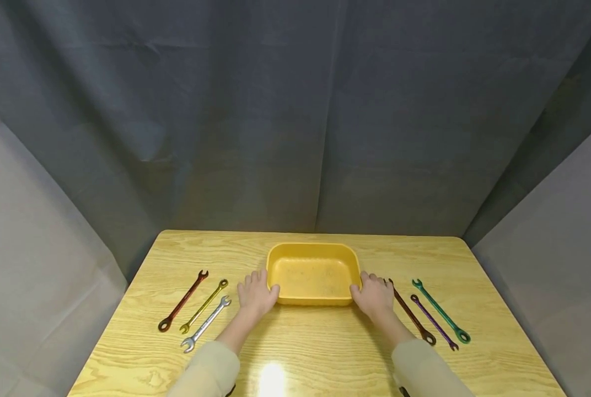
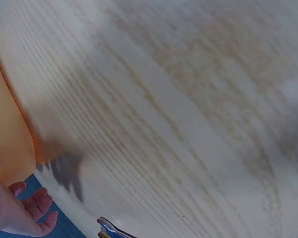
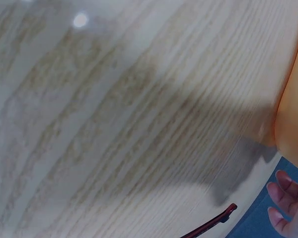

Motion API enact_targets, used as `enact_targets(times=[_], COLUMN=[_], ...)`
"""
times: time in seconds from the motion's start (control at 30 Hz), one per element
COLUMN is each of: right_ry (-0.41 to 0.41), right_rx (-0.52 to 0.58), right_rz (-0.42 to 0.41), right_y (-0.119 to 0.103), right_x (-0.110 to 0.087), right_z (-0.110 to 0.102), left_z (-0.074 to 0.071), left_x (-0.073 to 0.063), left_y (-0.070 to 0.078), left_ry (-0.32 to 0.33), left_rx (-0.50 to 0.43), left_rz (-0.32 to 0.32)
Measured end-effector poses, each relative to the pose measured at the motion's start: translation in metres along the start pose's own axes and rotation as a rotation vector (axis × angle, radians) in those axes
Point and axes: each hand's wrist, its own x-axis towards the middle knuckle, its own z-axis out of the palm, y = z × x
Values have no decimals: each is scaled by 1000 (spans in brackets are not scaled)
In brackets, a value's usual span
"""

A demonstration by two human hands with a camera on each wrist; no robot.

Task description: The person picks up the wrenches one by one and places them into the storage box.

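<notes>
A shallow yellow plastic basin (image 1: 315, 301) sits at the middle of the wooden table. My left hand (image 1: 257, 295) grips its left side, thumb at the near corner and fingers along the outside. On the right side my right hand (image 1: 375, 298) holds it the same way. The basin's inside shows nothing lying in it. In the left wrist view the basin wall (image 2: 10, 129) looks orange, with the left fingers (image 2: 37, 203) below it. The right wrist view has the basin wall (image 3: 294, 119) at its edge, above the right fingers (image 3: 285, 191).
Left of the basin lie a red wrench (image 1: 183, 300), a yellow wrench (image 1: 205, 305) and a silver wrench (image 1: 207, 322). To the right are a dark red-brown wrench (image 1: 412, 316), a purple wrench (image 1: 434, 322) and a green wrench (image 1: 441, 311). A grey curtain (image 1: 295, 138) hangs behind the table (image 1: 320, 342).
</notes>
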Motion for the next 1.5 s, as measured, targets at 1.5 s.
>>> enact_targets(times=[1.5], right_ry=[72], right_rx=[27], right_rz=[-10], right_y=[-4], right_x=[-47], right_z=[0], left_z=[2], left_x=[-44], left_y=[-4], left_ry=[23], left_rx=[-37], left_rz=[23])
